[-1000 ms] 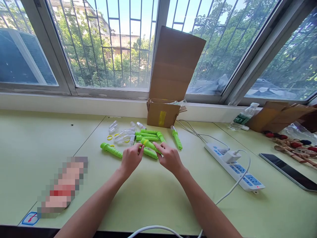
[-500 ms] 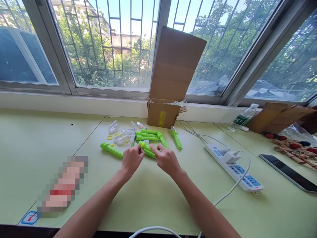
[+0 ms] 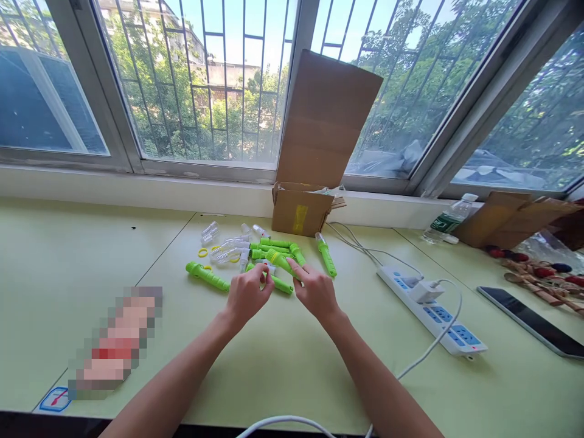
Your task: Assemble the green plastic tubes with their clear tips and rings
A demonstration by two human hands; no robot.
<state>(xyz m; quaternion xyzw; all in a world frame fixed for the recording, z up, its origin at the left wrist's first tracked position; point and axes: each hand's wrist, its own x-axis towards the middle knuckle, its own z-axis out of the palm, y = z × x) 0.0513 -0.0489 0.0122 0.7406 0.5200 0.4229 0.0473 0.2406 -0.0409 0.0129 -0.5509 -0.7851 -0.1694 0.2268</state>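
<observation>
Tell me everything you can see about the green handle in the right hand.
The green handle looks like plastic, with a yellow band near its ridged far end. The right hand grips it, hiding its near end. It slants, ridged end pointing left and away, close to other green handles; whether the left hand touches it is unclear.

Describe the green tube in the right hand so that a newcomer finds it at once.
Start at the cardboard box with the upright flap. In front of it lie green tubes and clear pieces; nearer the camera, the right hand holds one tube. Its neighbours lie on the table; this one is held, with a yellow band near its ridged end.
</observation>
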